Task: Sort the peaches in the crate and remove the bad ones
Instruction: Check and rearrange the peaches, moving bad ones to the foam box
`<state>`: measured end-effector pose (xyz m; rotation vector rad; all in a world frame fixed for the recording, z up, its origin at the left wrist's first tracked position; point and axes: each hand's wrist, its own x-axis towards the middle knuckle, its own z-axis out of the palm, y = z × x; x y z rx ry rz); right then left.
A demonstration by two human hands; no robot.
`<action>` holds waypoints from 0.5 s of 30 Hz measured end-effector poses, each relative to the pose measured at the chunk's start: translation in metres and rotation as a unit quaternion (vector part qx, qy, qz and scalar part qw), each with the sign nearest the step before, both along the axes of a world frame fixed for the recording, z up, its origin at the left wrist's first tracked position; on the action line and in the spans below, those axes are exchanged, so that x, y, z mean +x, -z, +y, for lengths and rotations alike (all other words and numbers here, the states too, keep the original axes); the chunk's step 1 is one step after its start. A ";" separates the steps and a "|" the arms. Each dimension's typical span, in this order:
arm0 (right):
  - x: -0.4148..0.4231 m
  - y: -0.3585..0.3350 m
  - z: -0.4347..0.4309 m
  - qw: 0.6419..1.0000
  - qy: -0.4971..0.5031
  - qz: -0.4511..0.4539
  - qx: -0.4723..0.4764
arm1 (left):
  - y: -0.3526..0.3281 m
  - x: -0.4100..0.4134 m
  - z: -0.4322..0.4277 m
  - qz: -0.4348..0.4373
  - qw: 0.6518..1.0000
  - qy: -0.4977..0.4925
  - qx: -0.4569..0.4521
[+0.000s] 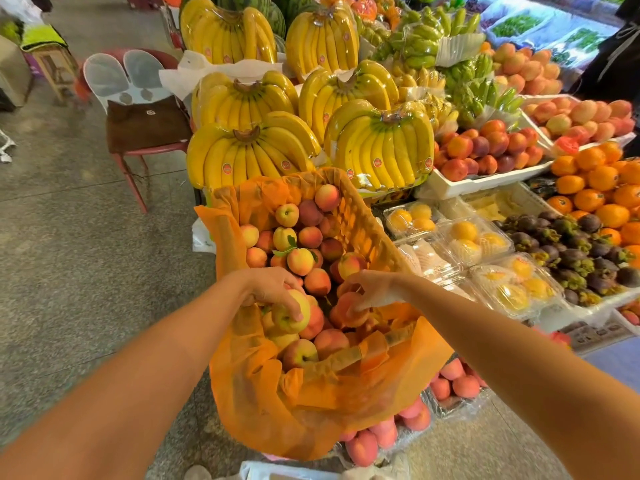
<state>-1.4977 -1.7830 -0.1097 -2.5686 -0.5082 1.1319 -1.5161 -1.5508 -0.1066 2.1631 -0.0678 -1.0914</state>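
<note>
Plastic liner (311,410) spills over the near rim of the crate (367,216), cushioning the peaches (301,261) heaped inside. The left hand (273,291) curls round a yellow-green peach (289,318), probably to check it. The right hand (372,289) pinches a redder peach (346,311). Wrapped bananas (249,157) stand beyond.

Bright, even light is falling from overhead, and shadows are lying soft and faint under the chair (138,157) on the floor (69,254). Glare is bouncing off the plastic wrap on the bananas (381,147) and off the clear boxes (478,244). Light is passing through the orange liner (311,403), making it glow and tinting the peaches (301,261) warm. The top right corner is washing out into cold blue. The wide lens is stretching both forearms (145,368) and bending the edges, where detail is smearing; everything is looking slightly soft.
</note>
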 end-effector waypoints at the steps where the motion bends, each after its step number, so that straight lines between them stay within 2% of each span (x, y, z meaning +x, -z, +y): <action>1: 0.000 0.004 0.000 1.000 -0.004 -0.002 -0.008 | 0.000 0.001 -0.001 0.002 1.000 0.004 0.005; 7: 0.002 0.023 0.004 0.999 -0.039 0.004 -0.029 | 0.004 0.002 -0.007 0.010 0.999 0.032 0.027; 15: 0.001 0.031 0.007 0.999 -0.023 0.004 -0.035 | 0.007 -0.001 -0.007 0.005 0.998 0.046 0.030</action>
